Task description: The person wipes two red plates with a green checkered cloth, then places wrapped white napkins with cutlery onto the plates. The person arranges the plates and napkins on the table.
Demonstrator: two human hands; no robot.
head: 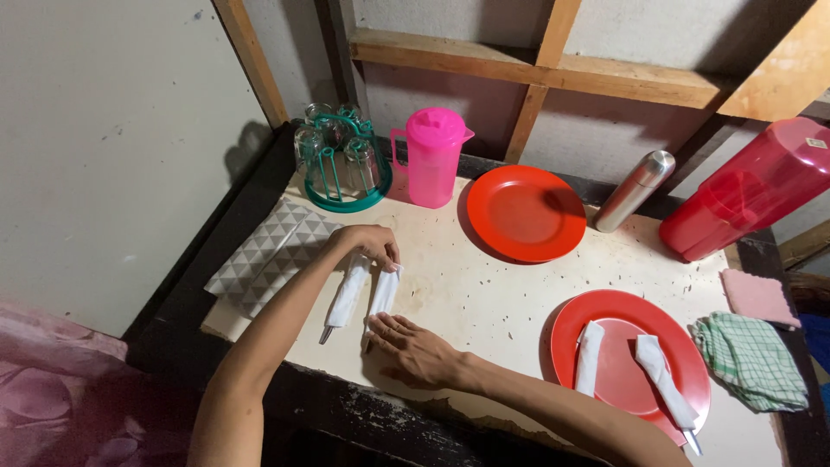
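**Two wrapped bundles under both hands**

Two white napkin rolls lie side by side on the worn cream table top (484, 294), near its front left edge. The right-hand roll (383, 294) sits between the two hands: the left hand (370, 243) rests on its far end with fingers curled down over the top of it, and the right hand (413, 346) lies flat at its near end, fingers spread and pressed to the table, the fingertips touching the napkin's lower end. Neither hand is closed around anything. The left-hand roll (346, 298) lies just beside the first, on the side away from the right hand's fingers, its far end just under the left hand; a thin handle pokes out of its near end.

Beyond the left hand's knuckles, a grey mat with a triangle pattern (264, 259) lies at an angle, partly over the table's edge. Farther back stands a green rack of upturned glasses (341, 164), and next to it a pink lidded jug (432, 156). An empty red plate (526, 213) sits well beyond the right hand's fingers, with a steel flask (635, 190) and a large red container (748, 195) lying behind it.

Off past the right forearm, a second red plate (631, 363) carries two more white napkin rolls (590, 356). A green checked cloth (750, 359) lies just beside that plate, with a pink cloth (758, 297) behind it.
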